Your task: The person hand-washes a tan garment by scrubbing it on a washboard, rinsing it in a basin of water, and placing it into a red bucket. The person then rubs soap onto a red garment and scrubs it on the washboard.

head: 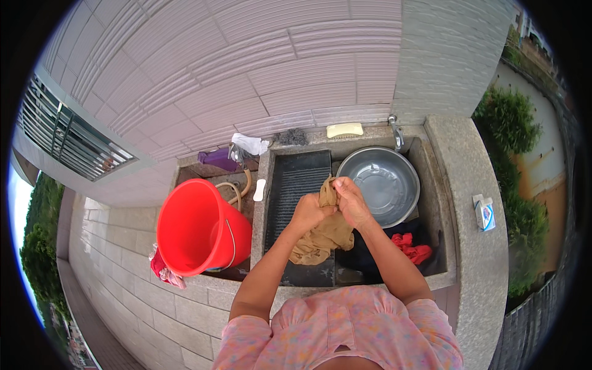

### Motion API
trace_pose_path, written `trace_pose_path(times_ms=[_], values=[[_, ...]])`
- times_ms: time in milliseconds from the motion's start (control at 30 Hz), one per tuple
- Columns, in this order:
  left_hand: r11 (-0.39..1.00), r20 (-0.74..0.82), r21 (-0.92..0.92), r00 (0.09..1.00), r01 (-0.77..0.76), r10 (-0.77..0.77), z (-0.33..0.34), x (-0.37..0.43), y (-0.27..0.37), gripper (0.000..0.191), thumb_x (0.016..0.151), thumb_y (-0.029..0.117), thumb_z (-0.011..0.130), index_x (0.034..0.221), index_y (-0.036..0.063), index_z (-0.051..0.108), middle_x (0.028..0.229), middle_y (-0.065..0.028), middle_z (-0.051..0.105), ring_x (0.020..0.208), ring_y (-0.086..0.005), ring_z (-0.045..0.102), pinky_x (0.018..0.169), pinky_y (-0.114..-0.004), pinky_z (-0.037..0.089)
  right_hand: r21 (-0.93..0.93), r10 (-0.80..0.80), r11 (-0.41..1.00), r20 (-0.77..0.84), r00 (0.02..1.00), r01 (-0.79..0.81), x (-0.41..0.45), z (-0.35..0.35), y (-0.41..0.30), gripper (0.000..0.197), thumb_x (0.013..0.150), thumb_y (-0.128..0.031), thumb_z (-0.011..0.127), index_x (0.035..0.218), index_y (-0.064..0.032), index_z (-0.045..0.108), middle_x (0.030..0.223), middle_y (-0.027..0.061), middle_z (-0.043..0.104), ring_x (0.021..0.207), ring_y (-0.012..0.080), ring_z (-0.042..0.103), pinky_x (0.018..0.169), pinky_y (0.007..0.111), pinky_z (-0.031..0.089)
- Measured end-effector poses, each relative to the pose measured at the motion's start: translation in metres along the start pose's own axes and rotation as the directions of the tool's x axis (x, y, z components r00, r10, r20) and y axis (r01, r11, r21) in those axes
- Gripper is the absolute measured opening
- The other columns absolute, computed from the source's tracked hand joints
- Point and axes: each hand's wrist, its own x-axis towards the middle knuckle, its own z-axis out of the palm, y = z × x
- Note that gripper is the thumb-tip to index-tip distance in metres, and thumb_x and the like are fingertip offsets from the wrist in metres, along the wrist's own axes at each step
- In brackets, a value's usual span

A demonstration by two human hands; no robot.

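Note:
A wet-looking tan cloth garment (319, 240) is bunched up between my hands, its lower part spread over the ridged dark stone washboard (296, 175). My left hand (309, 213) pinches the gathered cloth from the left side. On the other side, my right hand (352, 199) grips its upper end. Just beyond my right hand, a round metal basin (393, 185) rests in the stone sink (432, 185). Below the basin, dark cloth (358, 256) and a crumpled red cloth (411, 249) lie in the sink.
A red bucket (199, 231) stands left of the washboard, near a hose (247, 185). Along the back ledge are a yellow soap bar (344, 130), a grey scrubber (292, 137) and a metal tap (396, 132). A white brush-like item (260, 190) and a small box (484, 213) sit on the rims.

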Motion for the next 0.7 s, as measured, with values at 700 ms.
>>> trace_pose_path(times_ms=[700], values=[[0.901, -0.374, -0.395, 0.927, -0.179, 0.021, -0.032, -0.005, -0.017, 0.044, 0.08, -0.006, 0.046, 0.123, 0.0036, 0.04, 0.085, -0.0013, 0.047, 0.076, -0.0096, 0.048, 0.072, -0.021, 0.041, 0.657, 0.09, 0.753, -0.044, 0.995, -0.039, -0.038, -0.001, -0.01, 0.048, 0.083, -0.037, 0.058, 0.113, 0.0003, 0.053, 0.103, 0.0084, 0.059, 0.089, 0.0188, 0.058, 0.084, 0.034, 0.045]])
